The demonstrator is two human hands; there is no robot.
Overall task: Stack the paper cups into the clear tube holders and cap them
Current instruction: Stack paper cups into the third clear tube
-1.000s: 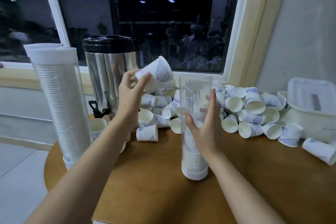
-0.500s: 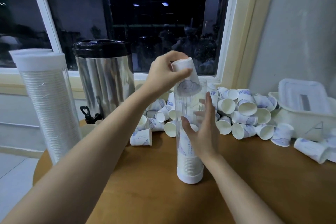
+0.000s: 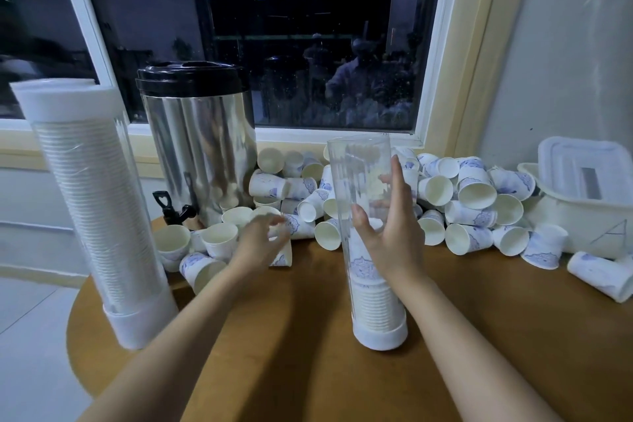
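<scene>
Down from the clear tube (image 3: 356,175), your open left hand (image 3: 260,243) reaches the loose paper cups (image 3: 474,193) on the bench (image 3: 308,336) while your flat right hand (image 3: 390,236) steadies it; pinch their light, crushable walls gently.

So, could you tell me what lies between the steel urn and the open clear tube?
Loose paper cups, lying tumbled on the table, as the head view shows.

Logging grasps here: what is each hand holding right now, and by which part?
Right hand braces the clear tube at mid-height, fingers straight. Left hand, blurred among loose cups: cannot tell.
</scene>
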